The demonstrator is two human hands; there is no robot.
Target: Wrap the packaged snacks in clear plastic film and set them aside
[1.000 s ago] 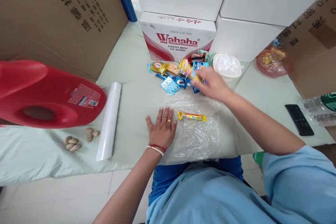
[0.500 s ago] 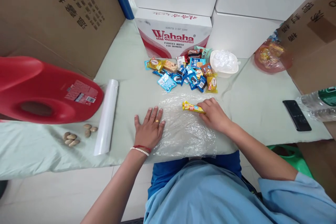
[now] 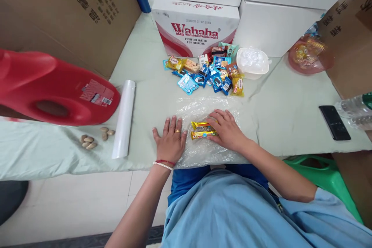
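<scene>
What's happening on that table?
A person has their right hand over the right ends of two long yellow packets. The packets lie side by side on a wrinkly clear plastic sheet. The left hand lies flat at the sheet's left edge, with its fingers spread. Beyond the sheet, a pile of wrapped snacks sits in front of a red and white box.

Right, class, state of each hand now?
Left hand: open, palm down, fingers spread.
Right hand: curved over two yellow packets; whether it grips them can't be told.
</scene>
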